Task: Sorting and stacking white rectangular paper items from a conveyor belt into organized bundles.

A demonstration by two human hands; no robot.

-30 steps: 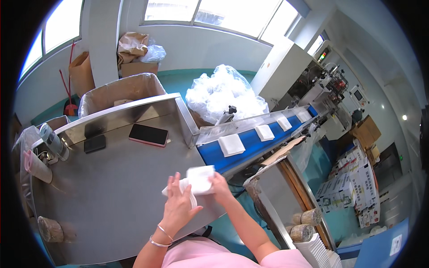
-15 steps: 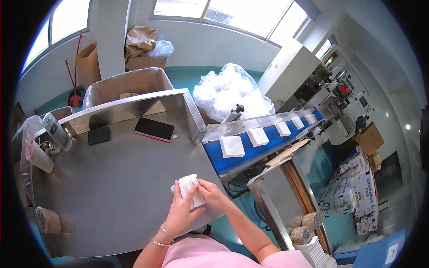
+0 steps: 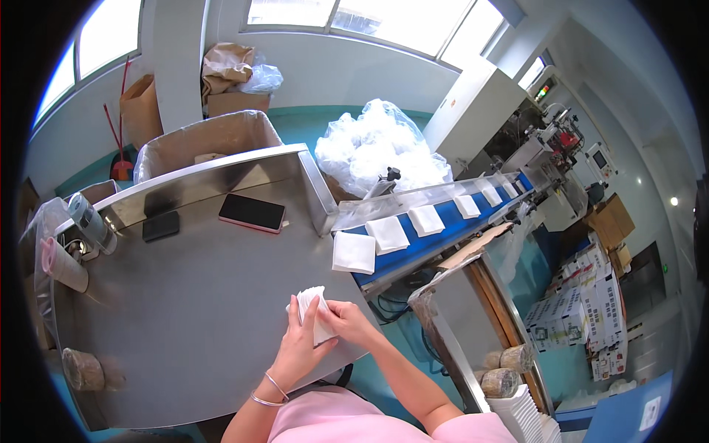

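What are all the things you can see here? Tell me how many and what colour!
White pad stack: one, white, held over the table's near edge.
White pads: five, white, in a row on the conveyor.
Conveyor belt: one, blue, right of the table.
Steel table: one, silver, centre.
Phone: one, black with a pink edge, on the table.
Black device: one, left of the phone.
Cardboard box: one, brown, behind the table.
Plastic bag: one, clear, beyond the conveyor.
Left hand: on the stack.
Right hand: on the stack.
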